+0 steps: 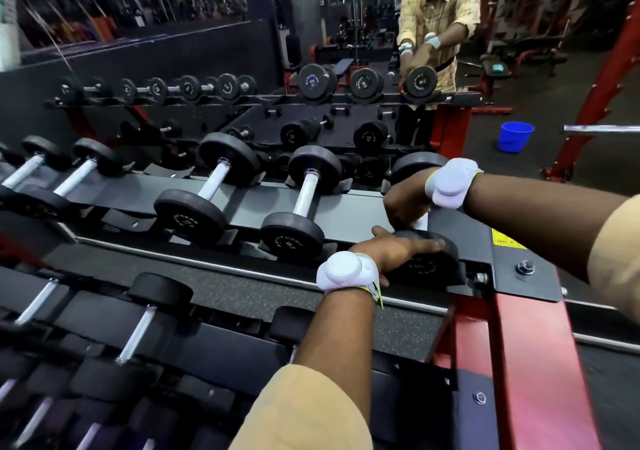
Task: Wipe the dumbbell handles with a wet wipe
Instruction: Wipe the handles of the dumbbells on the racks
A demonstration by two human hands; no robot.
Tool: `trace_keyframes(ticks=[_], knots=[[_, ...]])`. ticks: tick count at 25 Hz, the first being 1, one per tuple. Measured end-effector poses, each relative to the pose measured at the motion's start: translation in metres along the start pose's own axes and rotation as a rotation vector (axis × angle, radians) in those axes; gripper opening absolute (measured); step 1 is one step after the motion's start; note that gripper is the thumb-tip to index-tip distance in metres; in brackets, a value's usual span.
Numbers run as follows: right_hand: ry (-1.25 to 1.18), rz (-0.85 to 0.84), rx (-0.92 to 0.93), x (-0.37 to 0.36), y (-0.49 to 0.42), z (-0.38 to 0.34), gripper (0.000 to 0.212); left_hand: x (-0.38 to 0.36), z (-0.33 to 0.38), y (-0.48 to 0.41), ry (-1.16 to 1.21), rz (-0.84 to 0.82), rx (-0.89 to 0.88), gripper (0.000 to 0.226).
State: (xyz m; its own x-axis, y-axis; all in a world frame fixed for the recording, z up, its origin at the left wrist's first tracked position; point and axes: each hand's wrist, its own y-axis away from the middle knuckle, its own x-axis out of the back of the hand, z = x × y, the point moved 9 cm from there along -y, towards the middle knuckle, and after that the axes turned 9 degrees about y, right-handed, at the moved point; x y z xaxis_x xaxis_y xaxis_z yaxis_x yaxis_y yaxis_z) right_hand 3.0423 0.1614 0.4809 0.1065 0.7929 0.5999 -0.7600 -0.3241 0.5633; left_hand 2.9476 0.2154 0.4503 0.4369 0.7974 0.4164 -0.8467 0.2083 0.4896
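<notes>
The work is mid-way on one dumbbell [429, 266], the end one on the top tier of the rack [485, 252], at about 4 o'clock. The right hand [405, 207] is curled down over its handle, pinching the white wet wipe [421, 223]; the handle itself is hidden, so the wipe is probably wrapped round it. The left hand [398, 250] lies open across the near head, steadying it. The neighbouring dumbbells [304, 189] toward 9 o'clock and the lower tier [138, 331] at 7 o'clock show bare handles; whether those are already wiped cannot be told, so much may remain.
</notes>
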Motion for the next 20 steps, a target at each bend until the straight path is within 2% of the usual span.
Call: trace_keyframes(ticks=[2,4,6,8,10,12,14,17,20], knots=[[0.012,0.132,-0.098,0.011,0.009,0.004,0.017,0.002,-0.002,-0.001,0.008,0.007,0.008,0.109],[-0.187,0.124,-0.035,0.002,0.011,-0.001,0.015,0.001,-0.001,-0.002,0.005,0.002,0.013,0.108],[-0.586,0.118,0.015,-0.019,0.023,0.012,0.014,0.000,-0.005,-0.002,0.016,-0.001,0.045,0.117],[-1.136,0.275,-0.054,-0.046,0.035,0.031,0.014,0.001,-0.005,-0.004,0.015,-0.002,0.053,0.118],[-1.635,0.507,-0.217,-0.078,0.047,0.036,0.017,0.001,-0.004,-0.005,0.017,-0.009,0.048,0.113],[-1.908,0.621,-0.455,-0.112,0.044,0.029,0.023,0.000,-0.003,-0.006,0.018,-0.013,0.037,0.109],[-1.950,0.589,-0.577,-0.129,0.034,0.023,0.026,-0.001,-0.002,-0.005,0.023,-0.009,0.034,0.105],[-1.904,0.490,-0.491,-0.129,0.032,0.010,0.036,-0.001,-0.004,-0.006,0.017,0.000,0.032,0.103],[-1.938,0.512,-0.525,-0.127,0.041,0.002,0.031,-0.001,-0.004,-0.009,0.016,0.023,0.015,0.104]])
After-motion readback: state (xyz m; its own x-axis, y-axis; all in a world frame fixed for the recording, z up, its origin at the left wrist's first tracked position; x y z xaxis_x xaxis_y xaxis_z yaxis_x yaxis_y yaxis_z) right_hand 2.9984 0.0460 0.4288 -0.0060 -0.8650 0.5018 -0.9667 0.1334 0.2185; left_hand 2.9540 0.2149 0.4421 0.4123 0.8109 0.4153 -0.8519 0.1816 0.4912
